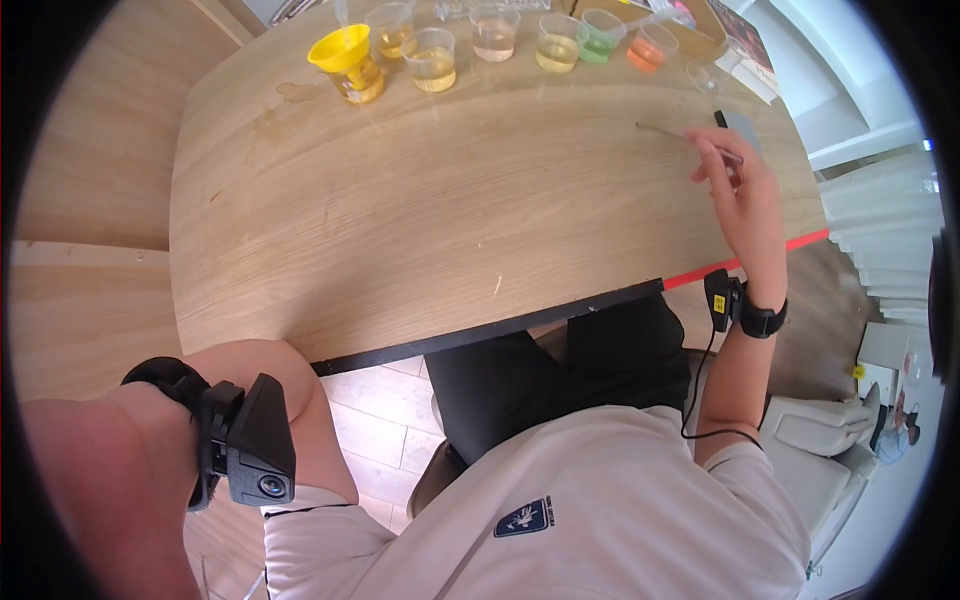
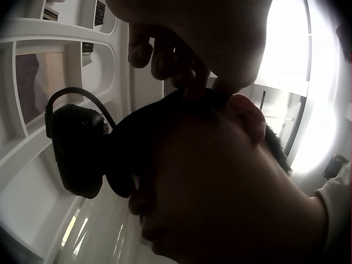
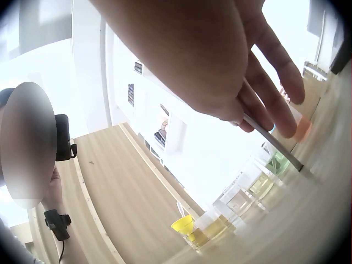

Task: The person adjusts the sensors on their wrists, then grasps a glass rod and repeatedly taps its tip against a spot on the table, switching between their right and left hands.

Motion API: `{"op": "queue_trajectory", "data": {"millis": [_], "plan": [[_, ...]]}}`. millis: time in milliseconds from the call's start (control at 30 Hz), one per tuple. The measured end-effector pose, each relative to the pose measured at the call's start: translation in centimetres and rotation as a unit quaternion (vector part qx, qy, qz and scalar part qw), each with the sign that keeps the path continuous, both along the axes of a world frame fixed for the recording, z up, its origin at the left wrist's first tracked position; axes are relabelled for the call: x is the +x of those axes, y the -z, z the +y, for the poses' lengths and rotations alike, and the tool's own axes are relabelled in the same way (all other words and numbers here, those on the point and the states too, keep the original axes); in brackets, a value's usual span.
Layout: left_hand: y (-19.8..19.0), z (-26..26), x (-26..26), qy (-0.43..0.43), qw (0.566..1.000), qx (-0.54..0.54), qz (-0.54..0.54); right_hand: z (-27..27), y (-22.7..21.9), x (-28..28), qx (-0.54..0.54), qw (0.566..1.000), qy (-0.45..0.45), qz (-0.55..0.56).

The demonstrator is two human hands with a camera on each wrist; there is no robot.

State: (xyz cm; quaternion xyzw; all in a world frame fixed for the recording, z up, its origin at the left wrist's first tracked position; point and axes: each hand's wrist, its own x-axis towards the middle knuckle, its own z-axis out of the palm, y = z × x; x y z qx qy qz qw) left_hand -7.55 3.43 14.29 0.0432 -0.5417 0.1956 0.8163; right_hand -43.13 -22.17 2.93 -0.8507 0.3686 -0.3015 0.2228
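Note:
My right hand (image 1: 735, 175) pinches a thin grey rod (image 1: 665, 130) over the right side of the wooden table (image 1: 420, 200). In the right wrist view the rod (image 3: 275, 142) slants down, its dark end close over the tabletop. The other fingers of that hand (image 3: 264, 82) are loosely bent. Raised to the side of the head, my left hand (image 2: 209, 44) has its fingertips and thumb together at the dark head strap (image 2: 165, 115), just above the ear. Backlight darkens this grip. In the head view, only the left arm (image 1: 250, 370) shows, large at the lower left.
Along the far edge stand several clear cups with yellow, pinkish, green (image 1: 598, 45) and orange (image 1: 648, 55) liquids. A yellow funnel (image 1: 340, 50) sits in the leftmost cup. Beyond the right hand lies a flat grey object (image 1: 742, 132); a box (image 1: 700, 35) stands at the back right.

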Motion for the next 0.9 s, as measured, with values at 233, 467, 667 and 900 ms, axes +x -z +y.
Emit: {"op": "queue_trajectory", "data": {"millis": [233, 467, 667, 900], "plan": [[-0.9, 0.0, -0.9, -0.015, 1.0, -0.008, -0.008, -0.3, -1.4, -0.5, 0.048, 0.998, 0.03, 0.037], [-2.7, 0.0, -4.1, -0.036, 0.999, 0.0, -0.027, -2.5, -0.5, -2.2, 0.063, 0.998, -0.023, -0.002], [-4.8, -1.2, -6.9, -0.022, 0.998, 0.004, -0.056, -4.4, -1.0, -2.6, 0.029, 0.999, -0.03, 0.0], [-9.9, -2.2, -8.8, -0.023, 0.989, -0.024, -0.146, -6.8, -2.3, -1.3, 0.051, 0.993, -0.104, 0.025]]}}
